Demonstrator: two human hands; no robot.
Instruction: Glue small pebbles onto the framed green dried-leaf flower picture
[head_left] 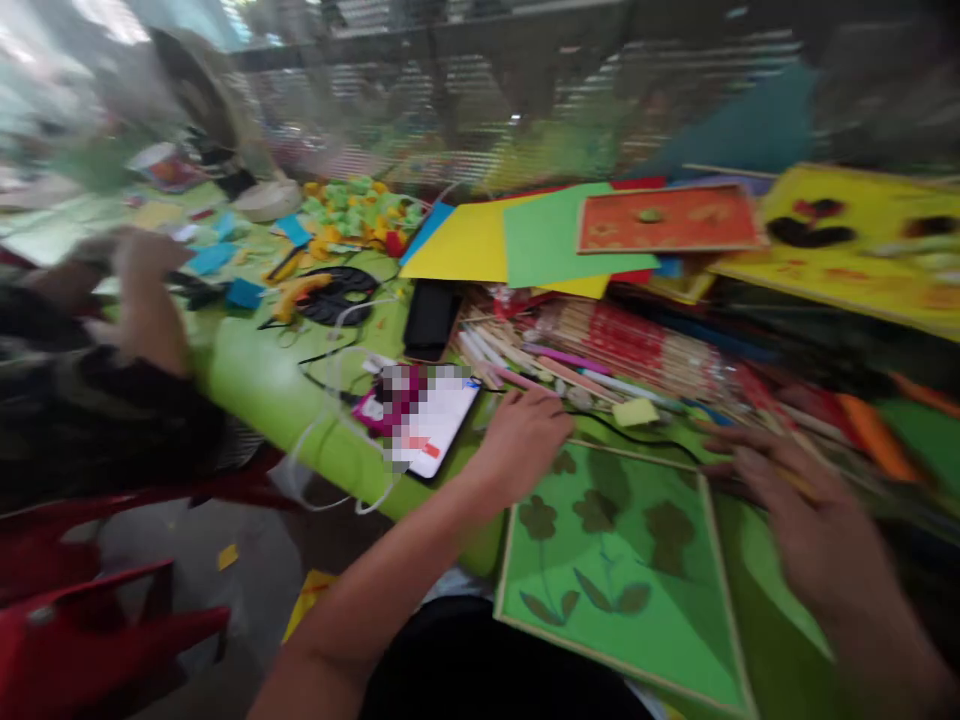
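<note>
A green picture panel with a pale stick frame lies tilted at the table's front edge, partly over my lap. Flowers with dark petals and leaves are drawn on it. My left hand is by its top left corner, fingers bent down beside a pink pen; what they grip, if anything, is hidden. To the right of the panel, my right hand is blurred, with a thin yellow-brown stick between its fingers. A black cable runs between my hands, above the panel.
A tablet or phone and white cord lie left. Behind are a black case, bundled wooden sticks, coloured paper and framed orange and yellow pictures. Another person's arm and a red chair are at left.
</note>
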